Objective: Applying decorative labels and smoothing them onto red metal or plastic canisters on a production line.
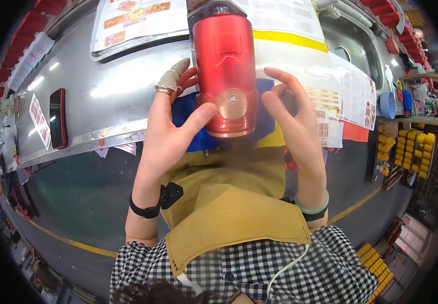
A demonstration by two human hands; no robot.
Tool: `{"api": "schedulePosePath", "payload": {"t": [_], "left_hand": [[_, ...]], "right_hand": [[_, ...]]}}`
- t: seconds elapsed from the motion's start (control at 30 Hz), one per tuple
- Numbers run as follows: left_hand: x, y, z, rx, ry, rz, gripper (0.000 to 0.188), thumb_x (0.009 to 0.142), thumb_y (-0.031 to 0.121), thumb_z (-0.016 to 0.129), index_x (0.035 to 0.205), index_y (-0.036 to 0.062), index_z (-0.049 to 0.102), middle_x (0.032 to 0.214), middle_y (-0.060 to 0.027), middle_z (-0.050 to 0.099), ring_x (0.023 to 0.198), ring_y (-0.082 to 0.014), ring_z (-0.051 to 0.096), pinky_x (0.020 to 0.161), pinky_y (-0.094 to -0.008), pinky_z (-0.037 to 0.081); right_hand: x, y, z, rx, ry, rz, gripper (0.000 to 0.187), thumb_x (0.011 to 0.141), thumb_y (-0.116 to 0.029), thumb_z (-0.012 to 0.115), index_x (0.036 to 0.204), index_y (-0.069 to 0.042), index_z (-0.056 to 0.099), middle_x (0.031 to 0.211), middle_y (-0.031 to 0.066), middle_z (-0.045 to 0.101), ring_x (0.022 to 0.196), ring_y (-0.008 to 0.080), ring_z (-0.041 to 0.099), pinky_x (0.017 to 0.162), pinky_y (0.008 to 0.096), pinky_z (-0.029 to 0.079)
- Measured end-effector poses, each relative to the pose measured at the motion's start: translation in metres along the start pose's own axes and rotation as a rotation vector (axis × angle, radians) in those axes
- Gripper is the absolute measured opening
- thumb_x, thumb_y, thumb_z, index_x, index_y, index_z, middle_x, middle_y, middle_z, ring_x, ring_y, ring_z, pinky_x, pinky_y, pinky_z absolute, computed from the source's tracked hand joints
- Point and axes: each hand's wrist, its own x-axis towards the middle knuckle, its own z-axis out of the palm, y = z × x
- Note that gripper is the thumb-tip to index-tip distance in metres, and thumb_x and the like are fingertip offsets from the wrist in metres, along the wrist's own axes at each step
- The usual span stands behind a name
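A glossy red bottle (225, 55) lies centred before me, its metallic neck pointing away and its base toward me. A round gold medallion (231, 104) sits low on its front. My left hand (176, 121) is open at the bottle's left side, its thumb overlapping the lower edge; whether it touches, I cannot tell. Pale finger covers (169, 80) wrap at least one of its fingers. On the other side my right hand (296, 111) is open, its curved fingers apart from the bottle. Blue cloth or sheeting (266, 119) shows beneath and beside the bottle.
A phone (57, 119) and a printed strip (40, 120) lie on the metal table (117, 91) at left. Beyond is a tray (97, 53) with printed sheets. More sheets (353, 91) lie right, near a sink basin (353, 48) and a blue bowl (387, 105).
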Motion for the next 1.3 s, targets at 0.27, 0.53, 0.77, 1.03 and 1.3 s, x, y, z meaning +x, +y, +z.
{"api": "schedulePosePath", "payload": {"t": [0.27, 0.53, 0.77, 1.03, 1.3], "left_hand": [[-0.013, 0.002, 0.024, 0.481, 0.029, 0.287, 0.125, 0.056, 0.031, 0.102, 0.157, 0.0011, 0.034, 0.157, -0.0226, 0.039, 0.142, -0.0370, 0.044, 0.117, -0.0465, 0.038], [-0.013, 0.000, 0.011, 0.479, -0.017, 0.285, 0.126, 0.057, 0.029, 0.102, 0.158, 0.0025, 0.032, 0.158, -0.0225, 0.040, 0.142, -0.0383, 0.044, 0.114, -0.0471, 0.040], [-0.017, -0.007, 0.009, 0.441, -0.026, 0.170, 0.128, 0.058, 0.032, 0.101, 0.160, 0.0020, 0.029, 0.150, -0.0201, 0.048, 0.135, -0.0364, 0.048, 0.115, -0.0459, 0.037], [-0.014, -0.008, -0.014, 0.371, -0.018, 0.108, 0.070, 0.090, 0.007, 0.076, 0.152, 0.0003, 0.043, 0.114, -0.0093, 0.067, 0.119, -0.0227, 0.061, 0.108, -0.0400, 0.043], [-0.015, -0.001, -0.007, 0.003, 0.089, 0.052, 0.040, 0.100, 0.004, 0.064, 0.138, -0.0035, 0.054, 0.105, -0.0062, 0.066, 0.100, -0.0139, 0.064, 0.093, -0.0300, 0.049]], "right_hand": [[0.002, 0.009, 0.001, 0.077, 0.023, 0.004, 0.043, 0.096, -0.019, 0.076, 0.134, -0.004, 0.063, 0.097, -0.0038, 0.053, 0.073, 0.0004, 0.039, 0.065, 0.0187, 0.033], [-0.002, -0.025, 0.003, -0.023, 0.067, -0.172, 0.036, 0.099, -0.009, 0.067, 0.132, -0.001, 0.056, 0.105, 0.0091, 0.059, 0.091, 0.0184, 0.062, 0.081, 0.0317, 0.051], [0.028, -0.053, 0.003, -0.694, -0.004, -0.897, 0.032, 0.074, 0.007, 0.068, 0.104, -0.004, 0.069, 0.087, 0.0100, 0.067, 0.084, 0.0318, 0.062, 0.076, 0.0426, 0.052], [0.010, -0.040, -0.010, -0.296, 0.072, -0.530, 0.024, 0.093, 0.007, 0.060, 0.113, -0.001, 0.068, 0.091, 0.0130, 0.068, 0.091, 0.0275, 0.068, 0.084, 0.0350, 0.053], [-0.012, -0.027, 0.002, -0.175, -0.004, -0.100, 0.058, 0.088, -0.026, 0.083, 0.135, -0.001, 0.058, 0.098, 0.0024, 0.051, 0.074, 0.0092, 0.042, 0.069, 0.0253, 0.042]]}}
